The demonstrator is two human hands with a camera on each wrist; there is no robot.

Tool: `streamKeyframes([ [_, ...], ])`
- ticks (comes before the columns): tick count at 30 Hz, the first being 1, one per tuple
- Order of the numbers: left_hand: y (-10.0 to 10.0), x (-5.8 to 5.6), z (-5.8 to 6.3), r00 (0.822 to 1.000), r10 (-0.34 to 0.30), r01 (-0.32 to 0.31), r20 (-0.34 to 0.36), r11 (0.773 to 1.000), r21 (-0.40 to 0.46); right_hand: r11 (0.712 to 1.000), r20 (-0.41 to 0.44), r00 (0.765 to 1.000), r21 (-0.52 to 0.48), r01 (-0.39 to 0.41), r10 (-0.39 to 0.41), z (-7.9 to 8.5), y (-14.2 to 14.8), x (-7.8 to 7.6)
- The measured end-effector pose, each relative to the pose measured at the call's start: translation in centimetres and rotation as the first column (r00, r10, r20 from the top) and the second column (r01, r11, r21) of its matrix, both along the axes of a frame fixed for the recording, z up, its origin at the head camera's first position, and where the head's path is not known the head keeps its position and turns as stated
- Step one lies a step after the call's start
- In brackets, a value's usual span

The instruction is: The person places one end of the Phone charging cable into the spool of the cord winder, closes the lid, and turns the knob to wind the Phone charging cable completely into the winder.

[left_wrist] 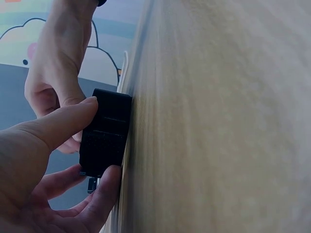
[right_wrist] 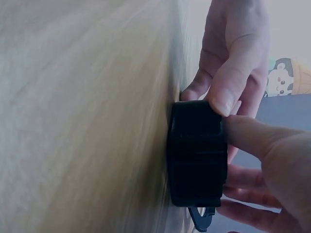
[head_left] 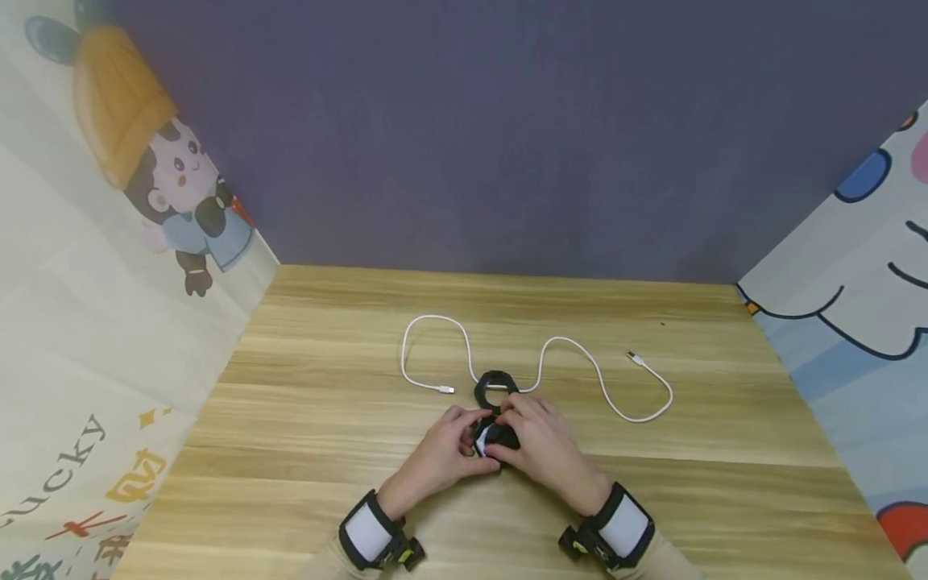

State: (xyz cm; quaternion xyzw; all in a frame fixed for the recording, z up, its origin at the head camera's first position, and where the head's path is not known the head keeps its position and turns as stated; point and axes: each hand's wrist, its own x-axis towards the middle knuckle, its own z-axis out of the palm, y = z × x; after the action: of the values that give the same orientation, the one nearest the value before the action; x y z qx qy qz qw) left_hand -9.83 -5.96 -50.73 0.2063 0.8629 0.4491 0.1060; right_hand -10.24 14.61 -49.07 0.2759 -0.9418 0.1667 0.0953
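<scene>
On the wood-grain table a small black case (left_wrist: 104,141) with angled sides stands between my two hands. Its ring-shaped lid (head_left: 496,375) lies swung out on the far side, with a hole through the middle. Something white (head_left: 482,441) shows inside the case; its kind I cannot tell. My left hand (head_left: 445,447) grips the left side, thumb at the near edge and fingers farther back. From the right, my right hand (head_left: 547,447) holds the case, thumb on its near top edge and fingertips toward the lid. Both hands hide much of the case.
Behind the case a white USB cable (head_left: 598,370) runs in loose curves and shows through the ring. One small plug (head_left: 445,390) lies to the left, the USB plug (head_left: 635,358) to the right. A dark blue-grey panel (head_left: 493,145) borders the table's far edge.
</scene>
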Motion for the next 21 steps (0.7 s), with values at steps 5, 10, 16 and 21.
streamKeyframes([
  [5,-0.03,0.06,-0.22,1.0,0.0,0.0,0.009,1.0,0.002,0.999,-0.003,0.999,0.008,0.04,-0.04,0.02,-0.32,0.34],
  [10,-0.05,0.03,-0.31,1.0,0.003,-0.003,0.011,1.0,-0.001,0.998,-0.023,0.998,-0.002,0.064,-0.064,0.16,-0.57,0.52],
  [16,0.0,-0.07,-0.27,1.0,0.008,-0.008,0.009,1.0,0.004,0.996,-0.041,0.995,-0.001,0.088,-0.088,0.01,-0.76,0.75],
  [21,0.03,-0.13,-0.22,1.0,0.006,-0.006,0.0,1.0,0.009,0.996,-0.067,0.994,-0.006,0.091,-0.091,-0.2,-0.79,0.9],
])
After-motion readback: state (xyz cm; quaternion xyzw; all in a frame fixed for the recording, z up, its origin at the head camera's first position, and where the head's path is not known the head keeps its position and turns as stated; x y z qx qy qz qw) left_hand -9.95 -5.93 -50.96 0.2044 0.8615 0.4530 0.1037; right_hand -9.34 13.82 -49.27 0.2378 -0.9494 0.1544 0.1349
